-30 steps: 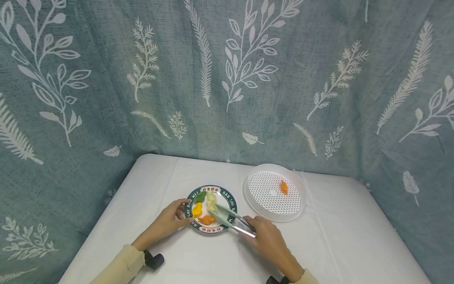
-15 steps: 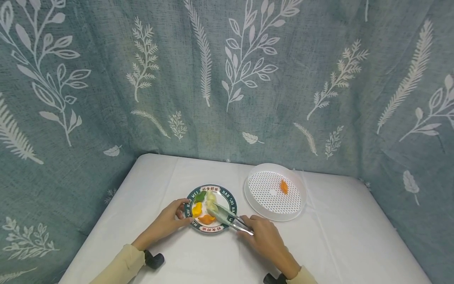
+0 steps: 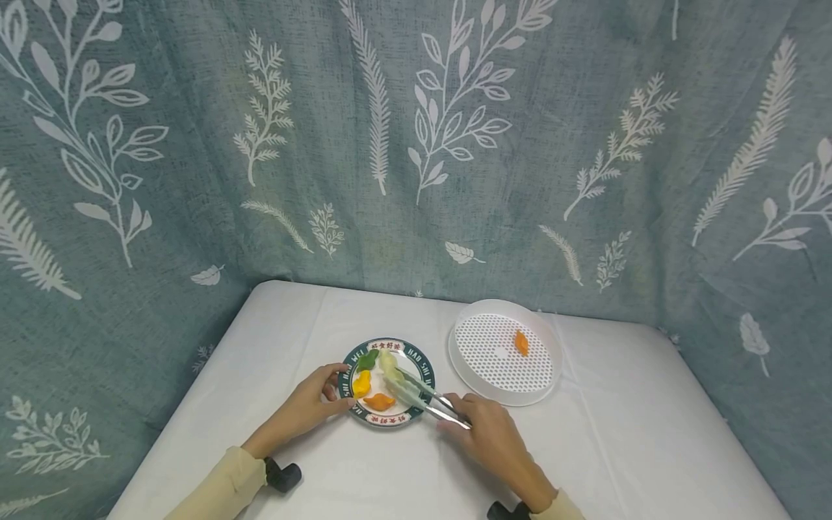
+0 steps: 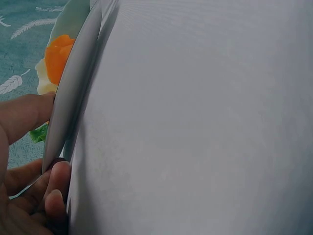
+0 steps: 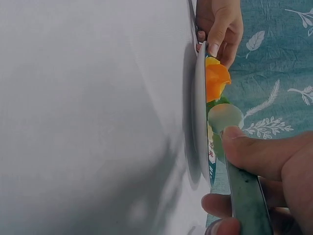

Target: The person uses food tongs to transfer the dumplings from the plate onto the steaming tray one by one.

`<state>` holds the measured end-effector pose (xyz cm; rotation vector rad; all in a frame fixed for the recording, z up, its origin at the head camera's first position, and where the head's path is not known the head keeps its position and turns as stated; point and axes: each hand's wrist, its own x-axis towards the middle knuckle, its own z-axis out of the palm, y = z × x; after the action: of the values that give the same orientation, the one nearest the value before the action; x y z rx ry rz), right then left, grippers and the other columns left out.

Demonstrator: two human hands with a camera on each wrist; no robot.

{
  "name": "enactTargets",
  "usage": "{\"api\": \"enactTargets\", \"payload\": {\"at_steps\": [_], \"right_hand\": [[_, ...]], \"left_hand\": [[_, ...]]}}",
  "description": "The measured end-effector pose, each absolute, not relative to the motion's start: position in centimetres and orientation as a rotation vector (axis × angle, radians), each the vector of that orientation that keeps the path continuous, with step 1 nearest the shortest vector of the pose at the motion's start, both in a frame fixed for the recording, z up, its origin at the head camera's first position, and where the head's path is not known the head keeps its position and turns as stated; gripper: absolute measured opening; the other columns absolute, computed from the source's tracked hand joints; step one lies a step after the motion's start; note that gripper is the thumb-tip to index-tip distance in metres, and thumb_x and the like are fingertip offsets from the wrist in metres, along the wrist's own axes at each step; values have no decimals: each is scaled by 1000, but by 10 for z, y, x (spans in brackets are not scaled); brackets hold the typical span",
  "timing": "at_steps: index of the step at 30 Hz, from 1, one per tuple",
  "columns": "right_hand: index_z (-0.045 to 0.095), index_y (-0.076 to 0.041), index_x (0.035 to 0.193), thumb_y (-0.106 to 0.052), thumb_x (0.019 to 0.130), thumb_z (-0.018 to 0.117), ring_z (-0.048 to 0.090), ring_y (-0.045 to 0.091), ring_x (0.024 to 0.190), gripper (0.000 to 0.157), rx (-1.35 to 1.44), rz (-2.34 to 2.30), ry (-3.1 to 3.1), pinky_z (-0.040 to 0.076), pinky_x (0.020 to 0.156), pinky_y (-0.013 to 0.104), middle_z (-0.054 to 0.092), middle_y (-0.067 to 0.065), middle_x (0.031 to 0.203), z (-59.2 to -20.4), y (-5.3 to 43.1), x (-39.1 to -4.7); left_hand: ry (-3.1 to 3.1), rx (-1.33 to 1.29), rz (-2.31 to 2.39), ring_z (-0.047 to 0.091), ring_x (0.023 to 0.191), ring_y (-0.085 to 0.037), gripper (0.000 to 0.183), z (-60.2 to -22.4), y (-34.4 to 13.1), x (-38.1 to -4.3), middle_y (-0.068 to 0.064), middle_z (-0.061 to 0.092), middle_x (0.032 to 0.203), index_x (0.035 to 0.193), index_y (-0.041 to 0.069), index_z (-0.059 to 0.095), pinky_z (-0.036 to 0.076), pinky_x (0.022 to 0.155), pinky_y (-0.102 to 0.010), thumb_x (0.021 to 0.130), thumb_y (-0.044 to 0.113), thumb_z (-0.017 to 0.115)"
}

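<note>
My left hand grips the left rim of a round plate with a green lettered border, thumb on top and fingers at the edge. On the plate lie a green piece, a yellow piece, an orange piece and a pale yellow-green piece, perhaps toy vegetables. My right hand holds tongs with metal arms and translucent green ends. Those ends are at the pale piece and partly cover it; whether they pinch it I cannot tell. In the right wrist view, the thumb presses the tongs' arm.
Behind and right of the plate stands a round white perforated tray, with one small orange piece inside. A white cloth covers the table. Patterned green-blue curtains hang around its back and sides.
The tongs' arms have come closer together than a second ago. Their ends have shifted slightly off the orange piece, which shows more now. My left hand and the plate stay put.
</note>
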<state>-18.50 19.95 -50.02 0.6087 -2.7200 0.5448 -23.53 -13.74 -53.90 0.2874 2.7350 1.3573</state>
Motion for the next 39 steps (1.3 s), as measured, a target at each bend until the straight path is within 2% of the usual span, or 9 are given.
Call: {"api": "enactTargets", "payload": {"at_steps": [18, 23, 27, 34, 39], "right_hand": [[77, -14, 123, -35, 82, 86, 40, 5, 62, 47, 515, 638, -2748, 34, 54, 24, 47, -14, 70, -476, 215, -187], [77, -13, 121, -33, 81, 87, 46, 8, 65, 45, 501, 653, -2723, 38, 57, 25, 56, -13, 74, -472, 219, -187], [77, -14, 121, -34, 82, 86, 44, 9, 64, 45, 477, 630, -2722, 36, 56, 25, 53, -13, 72, -470, 222, -187], [74, -5, 124, -35, 83, 86, 40, 6, 60, 52, 485, 634, -2695, 34, 52, 24, 48, -12, 68, -466, 228, -186], [75, -4, 122, -35, 83, 86, 41, 6, 60, 51, 495, 616, -2640, 35, 52, 24, 54, -11, 69, -463, 233, -190]], "left_hand": [[2738, 261, 1341, 52, 87, -14, 70, -539, -137, -237, -3, 60, 114, 146, 12, 53, 45, 70, -28, 86, 29, 85], [2737, 243, 1329, 52, 87, -14, 70, -540, -136, -238, -3, 60, 115, 146, 14, 53, 45, 71, -29, 86, 29, 85], [2739, 260, 1337, 52, 87, -14, 70, -541, -135, -240, -3, 60, 115, 146, 14, 53, 45, 72, -30, 86, 30, 85], [2725, 220, 1338, 52, 86, -14, 71, -542, -134, -236, -3, 60, 113, 146, 14, 53, 45, 71, -29, 86, 29, 85], [2735, 208, 1342, 52, 86, -15, 70, -540, -135, -235, -3, 59, 113, 146, 14, 53, 45, 69, -29, 86, 29, 85]]}}
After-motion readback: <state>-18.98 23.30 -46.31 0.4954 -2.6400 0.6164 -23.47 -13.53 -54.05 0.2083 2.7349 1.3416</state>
